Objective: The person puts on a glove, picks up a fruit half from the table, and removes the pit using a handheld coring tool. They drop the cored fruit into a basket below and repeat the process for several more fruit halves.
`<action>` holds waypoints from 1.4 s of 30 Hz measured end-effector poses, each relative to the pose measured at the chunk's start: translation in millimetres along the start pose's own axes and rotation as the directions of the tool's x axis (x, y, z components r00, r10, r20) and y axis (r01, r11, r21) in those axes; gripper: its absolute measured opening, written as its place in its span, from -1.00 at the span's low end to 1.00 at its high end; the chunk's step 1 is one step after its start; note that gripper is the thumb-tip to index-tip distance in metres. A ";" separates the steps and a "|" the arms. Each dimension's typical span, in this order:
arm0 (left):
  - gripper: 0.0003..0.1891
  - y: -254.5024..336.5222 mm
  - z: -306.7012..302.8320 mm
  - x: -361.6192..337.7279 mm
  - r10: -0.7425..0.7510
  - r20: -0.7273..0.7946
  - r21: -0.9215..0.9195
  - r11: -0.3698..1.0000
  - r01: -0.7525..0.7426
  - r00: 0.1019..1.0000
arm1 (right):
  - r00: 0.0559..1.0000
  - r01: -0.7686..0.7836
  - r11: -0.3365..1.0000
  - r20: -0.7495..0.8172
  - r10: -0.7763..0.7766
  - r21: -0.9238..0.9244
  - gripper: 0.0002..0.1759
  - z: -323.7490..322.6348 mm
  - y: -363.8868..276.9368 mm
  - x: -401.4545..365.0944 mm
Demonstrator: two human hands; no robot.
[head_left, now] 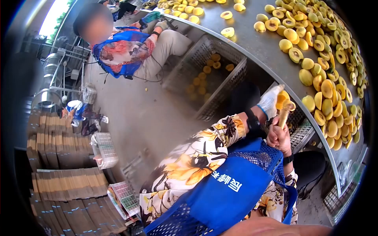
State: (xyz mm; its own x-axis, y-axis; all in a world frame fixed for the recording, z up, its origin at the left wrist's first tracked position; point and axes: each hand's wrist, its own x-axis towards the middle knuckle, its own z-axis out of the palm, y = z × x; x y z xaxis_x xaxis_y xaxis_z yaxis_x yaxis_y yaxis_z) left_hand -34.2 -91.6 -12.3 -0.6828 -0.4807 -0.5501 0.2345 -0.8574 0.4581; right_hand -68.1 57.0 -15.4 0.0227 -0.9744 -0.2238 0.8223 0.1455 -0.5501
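Observation:
My left hand (270, 103), in a white glove, is closed around a yellow peach half (281, 98) by the metal table's edge. Just below it, my bare right hand (278, 137) grips a golden-yellow tool (283, 118) with a rounded, ring-like end. That end sits right beside the peach, overlapping it in this view. Beneath both hands is a grey plastic crate (304, 134) with some yellow pieces in it, partly hidden by my hands. Many pitted and cut yellow peach halves (328, 103) lie heaped on the table beyond my hands.
The metal tabletop (252, 29) curves past on the right. Under it stands another crate (225, 92) holding peach halves. A seated person (124, 51) in a blue vest works at the upper left. Brown stacks (71, 185) and a white basket (105, 149) stand at left.

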 end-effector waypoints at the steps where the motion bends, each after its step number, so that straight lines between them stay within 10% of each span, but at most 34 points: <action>1: -0.66 5.8 -7.5 -2.5 -0.045 -0.099 -0.047 0.998 0.041 0.994 | 0.997 0.063 0.998 0.044 -0.064 0.024 -0.86 -0.3 -1.5 -1.5; 6: -0.70 95.2 -68.9 -37.8 0.550 -0.290 0.439 0.804 -0.402 0.783 | 0.951 0.071 0.986 -0.289 -0.114 -0.153 -0.84 -42.9 -1.4 -11.4; 7: -0.75 112.3 -91.8 -40.9 0.656 0.014 0.802 0.444 -0.400 0.755 | 0.925 -0.023 0.983 -0.376 -0.049 -0.183 -0.83 -40.4 -5.1 -13.9; 8: -0.80 131.0 -115.2 -42.6 0.693 0.354 0.923 -0.368 -0.114 0.628 | 0.900 -0.107 0.968 -0.435 -0.002 -0.226 -0.80 -37.8 -5.7 -15.4; 9: -0.84 149.8 -138.8 -43.5 0.648 0.617 0.668 -0.731 0.139 0.446 | 0.862 -0.191 0.948 -0.505 0.038 -0.256 -0.77 -38.0 -7.2 -14.9; 11: -0.75 161.3 -119.8 -43.3 0.807 0.464 0.788 -0.564 0.247 0.365 | 0.846 -0.262 0.895 -0.533 0.033 -0.360 -0.72 -33.8 -7.5 -13.4; 18: -0.77 84.4 23.3 84.5 0.342 0.859 0.501 -0.717 -0.485 0.382 | 0.820 -0.205 0.828 -0.553 -0.145 -0.521 -0.65 -38.3 -9.7 -14.4; 20: -0.67 52.5 81.4 91.7 0.152 0.689 0.588 -0.688 -0.425 0.709 | 0.814 -0.123 0.821 -0.530 -0.238 -0.558 -0.68 -41.0 -9.0 -21.0; 23: -0.59 7.8 107.2 121.0 0.027 0.475 0.534 -0.804 -0.264 0.880 | 0.748 -0.152 0.866 -0.628 -0.214 -0.477 -0.71 -24.9 -22.9 -35.1; 42: -0.69 25.9 72.2 123.2 0.085 0.549 0.585 -0.750 -0.310 0.831 | 0.677 -0.107 0.608 -0.506 -0.535 -0.787 -0.52 -24.0 -16.6 -29.1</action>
State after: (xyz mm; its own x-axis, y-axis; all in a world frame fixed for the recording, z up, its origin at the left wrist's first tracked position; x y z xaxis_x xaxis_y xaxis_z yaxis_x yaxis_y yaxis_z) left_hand -162.2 -159.7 -17.8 -0.9277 -0.3716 -0.0351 -0.3690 0.8991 0.2353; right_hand -96.1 87.1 -19.0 -0.7120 -0.6506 -0.2642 0.0506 0.3278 -0.9434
